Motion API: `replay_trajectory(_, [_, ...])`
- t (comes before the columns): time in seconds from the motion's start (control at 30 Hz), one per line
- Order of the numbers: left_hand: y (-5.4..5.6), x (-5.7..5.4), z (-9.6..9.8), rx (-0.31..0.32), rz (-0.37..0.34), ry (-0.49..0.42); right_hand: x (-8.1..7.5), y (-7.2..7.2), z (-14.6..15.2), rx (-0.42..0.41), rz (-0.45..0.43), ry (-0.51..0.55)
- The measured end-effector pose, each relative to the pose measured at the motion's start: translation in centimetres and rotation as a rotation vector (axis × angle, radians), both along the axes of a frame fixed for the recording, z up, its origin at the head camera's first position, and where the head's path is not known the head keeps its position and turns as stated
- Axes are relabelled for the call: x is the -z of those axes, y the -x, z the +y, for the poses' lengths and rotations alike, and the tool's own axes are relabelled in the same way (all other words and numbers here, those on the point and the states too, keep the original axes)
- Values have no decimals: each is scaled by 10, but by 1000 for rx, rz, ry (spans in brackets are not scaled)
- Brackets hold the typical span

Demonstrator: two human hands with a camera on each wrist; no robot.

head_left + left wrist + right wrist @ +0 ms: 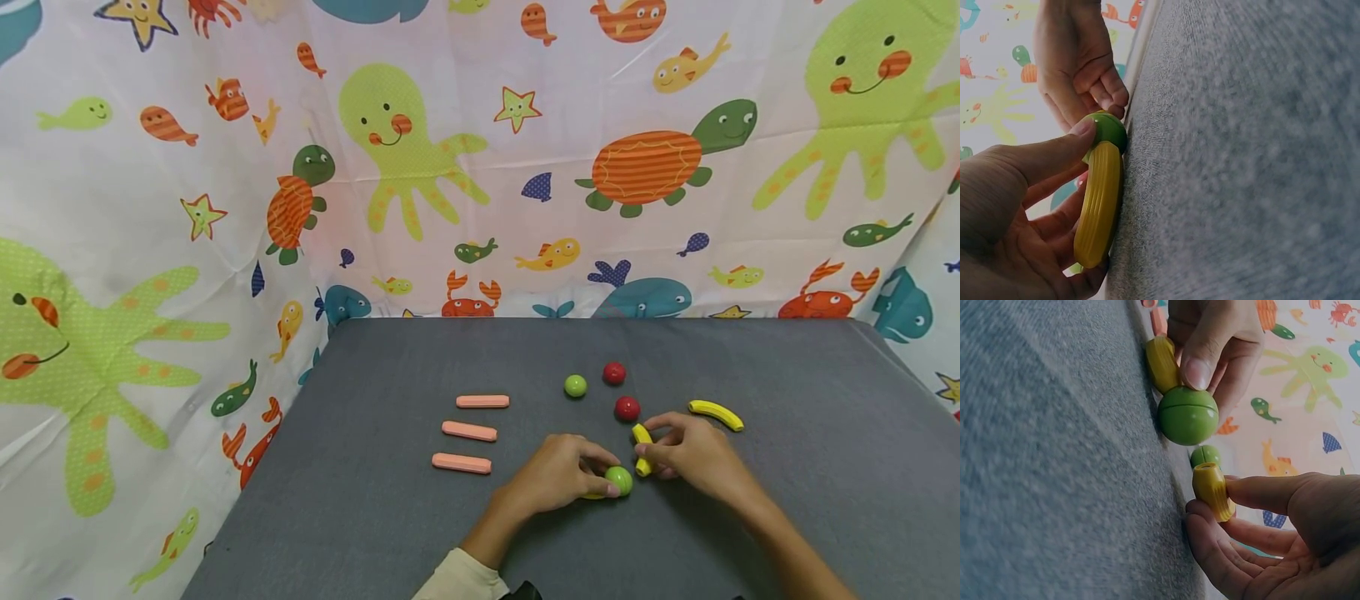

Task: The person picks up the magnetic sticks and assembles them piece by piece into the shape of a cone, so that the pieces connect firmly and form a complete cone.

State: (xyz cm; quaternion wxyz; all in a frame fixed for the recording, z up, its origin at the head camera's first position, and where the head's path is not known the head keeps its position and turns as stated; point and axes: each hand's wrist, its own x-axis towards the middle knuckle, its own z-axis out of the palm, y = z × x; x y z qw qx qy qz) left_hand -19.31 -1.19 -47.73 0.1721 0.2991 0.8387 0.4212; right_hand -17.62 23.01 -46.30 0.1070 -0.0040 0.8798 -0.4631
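My left hand [558,473] pinches a green toy ball [618,481] low over the grey table, its thumb on the ball's side. A yellow toy banana [1100,206] lies just behind that ball under the same hand, mostly hidden in the head view. To the right, my right hand [693,454] pinches another yellow toy banana [642,467] between thumb and fingers. This banana stands close beside the green ball. Just beyond it sits a red toy ball [627,408]. A third toy banana [716,415] lies past the right hand's knuckles.
Farther back on the grey table [375,500] are a second green ball [575,386] and another red ball [614,373]. Three pink sticks [482,402] lie in a column on the left. A sea-animal printed curtain [450,108] hangs behind the table.
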Motion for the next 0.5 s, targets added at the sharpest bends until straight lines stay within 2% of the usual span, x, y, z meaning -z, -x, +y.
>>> replay_trajectory(0.3, [-2,0,2,-15,25,-18,0,-3,-6,8,-32,33])
replay_trajectory(0.5, [-2,0,2,-20,16,-18,0,-4,-8,16,-52,42])
